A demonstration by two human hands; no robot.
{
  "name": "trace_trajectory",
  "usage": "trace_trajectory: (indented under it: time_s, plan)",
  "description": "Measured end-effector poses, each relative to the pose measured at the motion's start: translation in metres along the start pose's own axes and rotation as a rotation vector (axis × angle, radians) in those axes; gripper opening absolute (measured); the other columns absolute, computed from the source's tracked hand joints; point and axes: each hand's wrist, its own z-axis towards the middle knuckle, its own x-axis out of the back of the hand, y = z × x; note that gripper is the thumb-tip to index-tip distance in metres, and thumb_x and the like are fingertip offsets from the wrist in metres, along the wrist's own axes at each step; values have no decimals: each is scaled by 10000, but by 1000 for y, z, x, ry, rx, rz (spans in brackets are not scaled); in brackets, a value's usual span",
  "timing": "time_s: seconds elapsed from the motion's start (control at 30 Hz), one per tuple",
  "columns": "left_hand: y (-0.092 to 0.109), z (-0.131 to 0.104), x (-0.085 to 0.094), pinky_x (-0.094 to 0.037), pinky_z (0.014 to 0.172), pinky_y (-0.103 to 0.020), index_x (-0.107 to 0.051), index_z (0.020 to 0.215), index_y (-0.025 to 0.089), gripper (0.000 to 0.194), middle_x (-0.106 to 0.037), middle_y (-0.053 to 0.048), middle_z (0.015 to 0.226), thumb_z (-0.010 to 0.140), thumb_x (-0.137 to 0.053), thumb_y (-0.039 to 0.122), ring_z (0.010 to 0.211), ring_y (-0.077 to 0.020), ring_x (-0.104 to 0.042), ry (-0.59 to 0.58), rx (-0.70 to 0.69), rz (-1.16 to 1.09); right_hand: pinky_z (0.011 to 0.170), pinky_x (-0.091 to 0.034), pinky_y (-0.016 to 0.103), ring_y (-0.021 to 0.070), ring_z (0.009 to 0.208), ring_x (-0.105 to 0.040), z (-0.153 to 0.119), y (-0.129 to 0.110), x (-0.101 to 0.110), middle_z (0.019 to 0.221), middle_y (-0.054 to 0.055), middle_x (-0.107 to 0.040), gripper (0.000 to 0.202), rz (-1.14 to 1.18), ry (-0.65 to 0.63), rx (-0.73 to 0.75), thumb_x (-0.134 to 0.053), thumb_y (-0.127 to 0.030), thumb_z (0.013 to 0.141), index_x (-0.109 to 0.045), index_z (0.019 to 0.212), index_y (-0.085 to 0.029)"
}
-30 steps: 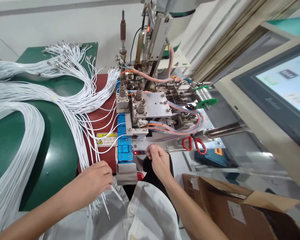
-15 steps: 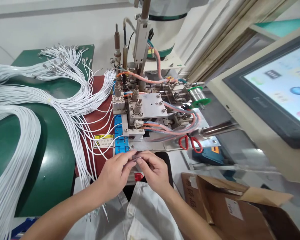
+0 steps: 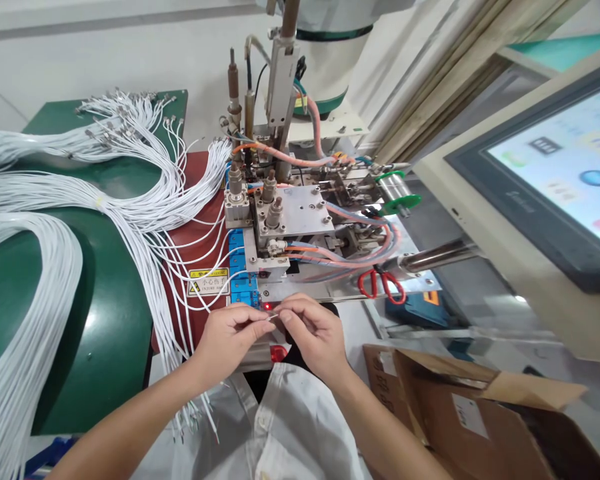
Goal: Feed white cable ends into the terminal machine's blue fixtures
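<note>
- Head view: I have the left hand (image 3: 235, 333) and the right hand (image 3: 317, 333) close together at the near edge of the machine (image 3: 303, 210), fingertips almost meeting.
- Left hand: thumb and forefinger are pinched on the end of a white cable (image 3: 273, 317); the fingers cover most of the held length.
- Right hand: thumb and forefinger are drawn together at the tip of the same cable. I cannot tell whether they grip it or only touch it.
- Cable position: the tip lies between the two hands, near a lit red indicator (image 3: 267, 307) and a row of blue fixtures (image 3: 243, 287).
- Left side: I see white cable bundles (image 3: 140, 207) across a green table (image 3: 110, 287). Several strands run over a red board (image 3: 196, 175), which carries a warning label (image 3: 209, 281), to the fixtures.
- Right side: red-handled scissors (image 3: 375, 285) lie at the machine's edge; beyond them I locate a green-flanged spool (image 3: 397, 190). Farther right are a display panel (image 3: 570, 160) and an open cardboard box (image 3: 445, 413).
</note>
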Motion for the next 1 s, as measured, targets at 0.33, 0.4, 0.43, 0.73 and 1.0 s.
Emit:
trace_trajectory:
  time_s: [0.33, 0.4, 0.43, 0.73, 1.0]
  plan:
    - [1, 4, 11, -433, 638, -221, -667, 758, 148, 186, -619, -22, 731, 802, -528, 264, 684, -125, -551, -201, 36, -17, 623, -445, 255, 136, 683, -550, 9, -4, 9, 722, 28, -588, 119, -179, -242, 180, -500, -162, 825, -601, 769, -189]
    - [0, 6, 13, -431, 645, -225, -665, 753, 143, 197, -620, -23, 730, 800, -530, 280, 687, -126, -548, -214, 47, -66, 622, -442, 256, 137, 681, -543, 12, -5, 8, 716, 26, -583, 124, -174, -217, 183, -488, -168, 834, -588, 766, -195]
    - [-1, 7, 13, -429, 642, -226, -661, 725, 140, 218, -616, -20, 707, 804, -528, 294, 677, -125, -544, -213, 54, -80, 623, -442, 258, 137, 679, -541, 13, -5, 7, 714, 26, -581, 125, -159, -207, 174, -483, -174, 837, -583, 765, -197]
    - [-6, 8, 9, -460, 659, -240, -698, 814, 163, 180, -646, -23, 700, 779, -566, 280, 666, -128, -560, -50, 140, -89, 634, -462, 269, 146, 699, -567, -2, 11, -18, 748, 30, -598, 128, 76, 189, -190, -504, -249, 821, -602, 767, -188]
    - [-7, 7, 9, -478, 706, -265, -703, 761, 169, 128, -674, -34, 767, 752, -596, 239, 743, -152, -588, -26, 64, 20, 548, -424, 240, 126, 598, -534, 1, 3, -14, 664, 20, -591, 96, -17, 33, -106, -563, -178, 750, -612, 667, -181]
